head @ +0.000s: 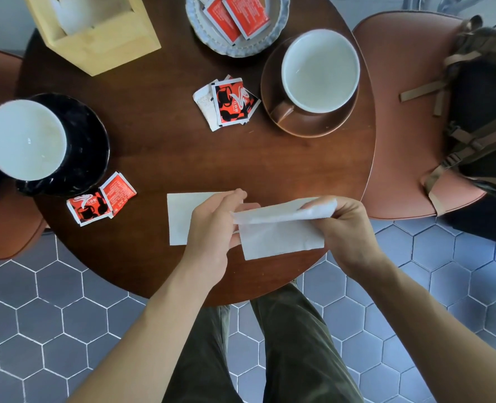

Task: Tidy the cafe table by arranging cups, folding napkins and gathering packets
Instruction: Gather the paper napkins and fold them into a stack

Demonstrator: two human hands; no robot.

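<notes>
Both hands hold a white napkin (281, 237) over the near edge of the round wooden table (165, 146). My right hand (345, 228) pinches its upper right corner, bending the top half over. My left hand (215, 228) holds its left edge. A second folded napkin (180, 216) lies flat under my left hand. Red packets lie loose in the middle of the table (232, 103) and near the black saucer (101, 199). A white cup (26, 141) sits on the black saucer (87, 135) at left. Another white cup (319, 71) rests on a brown saucer (307, 123) at right.
A pale plate (241, 48) at the back holds more red packets (238, 16). A wooden napkin box (101, 39) stands at the back left. A brown chair (409, 112) on the right carries a backpack (485, 112). Another chair (0, 228) is at left. Hexagon tiles cover the floor.
</notes>
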